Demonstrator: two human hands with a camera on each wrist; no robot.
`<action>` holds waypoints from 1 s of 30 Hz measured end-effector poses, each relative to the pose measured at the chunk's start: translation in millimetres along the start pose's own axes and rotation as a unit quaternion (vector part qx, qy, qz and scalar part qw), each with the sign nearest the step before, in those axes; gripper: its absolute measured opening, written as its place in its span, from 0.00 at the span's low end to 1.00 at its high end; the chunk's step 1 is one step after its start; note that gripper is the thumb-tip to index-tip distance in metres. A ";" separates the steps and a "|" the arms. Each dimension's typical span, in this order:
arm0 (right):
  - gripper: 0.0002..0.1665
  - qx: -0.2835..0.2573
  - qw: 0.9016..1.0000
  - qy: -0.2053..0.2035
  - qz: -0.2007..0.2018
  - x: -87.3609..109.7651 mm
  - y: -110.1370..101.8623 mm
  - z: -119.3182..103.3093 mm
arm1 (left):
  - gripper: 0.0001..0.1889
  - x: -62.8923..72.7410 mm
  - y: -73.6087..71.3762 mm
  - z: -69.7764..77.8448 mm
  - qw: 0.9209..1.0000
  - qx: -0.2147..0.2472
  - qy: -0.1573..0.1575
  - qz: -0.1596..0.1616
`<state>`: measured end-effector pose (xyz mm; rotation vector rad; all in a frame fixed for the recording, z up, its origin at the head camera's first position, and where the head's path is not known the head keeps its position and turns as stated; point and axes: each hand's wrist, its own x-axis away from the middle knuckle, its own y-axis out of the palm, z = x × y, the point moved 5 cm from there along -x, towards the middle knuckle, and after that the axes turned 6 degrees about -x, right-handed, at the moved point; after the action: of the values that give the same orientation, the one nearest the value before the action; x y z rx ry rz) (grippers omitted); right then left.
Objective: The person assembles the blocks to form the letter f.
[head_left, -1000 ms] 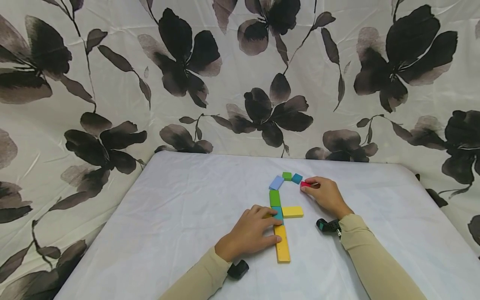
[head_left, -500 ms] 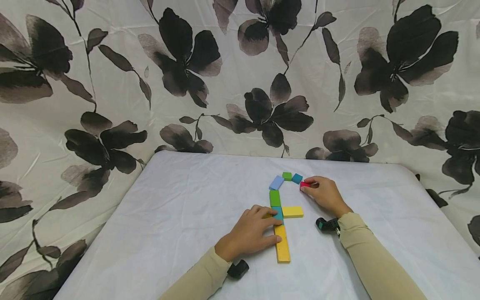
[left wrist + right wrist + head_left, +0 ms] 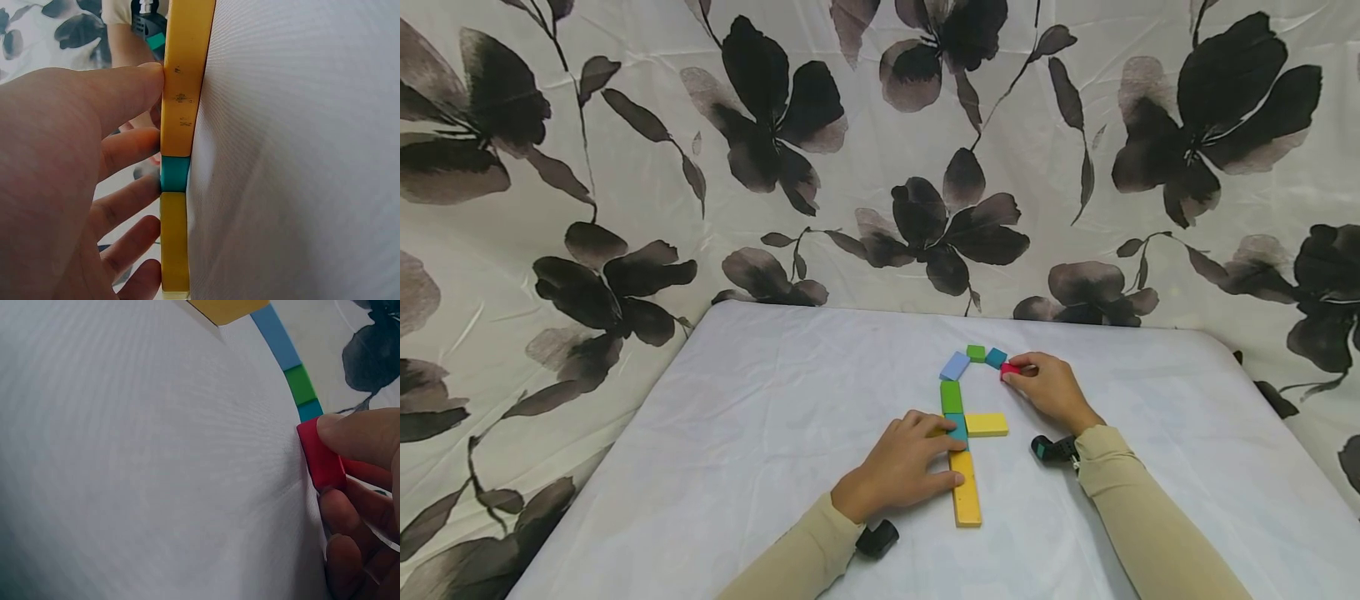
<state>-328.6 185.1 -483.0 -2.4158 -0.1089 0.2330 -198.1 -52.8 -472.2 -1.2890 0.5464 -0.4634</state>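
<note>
On the white cloth lies a line of coloured wooden blocks. My right hand (image 3: 1054, 392) pinches a red block (image 3: 320, 453) between thumb and fingers, close to the blue block (image 3: 996, 358) at the curved far end. My left hand (image 3: 898, 471) spreads its fingers along the line's left side. Its thumb is at the long orange block (image 3: 187, 81), and other fingertips are by the teal block (image 3: 174, 174) and a yellow block (image 3: 174, 244), which the hand mostly covers in the head view. Another yellow block (image 3: 987, 425) juts right from the teal one.
Beyond the teal block run a green block (image 3: 951, 397), a light blue block (image 3: 955, 367) and a small green block (image 3: 975, 353), curving right. The white-covered table (image 3: 760, 392) ends at a floral curtain (image 3: 850, 167). Each wrist carries a black camera (image 3: 877, 539).
</note>
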 end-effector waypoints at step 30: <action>0.25 -0.042 0.998 0.035 0.016 8.2 -5.7 8.4 | 0.23 -2.1 0.0 3.2 1.000 -0.029 0.010 -0.004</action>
<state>-322.3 196.0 -486.6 -2.5083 -0.0497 0.1615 -197.8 -49.1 -471.3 -1.3428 0.5748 -0.4700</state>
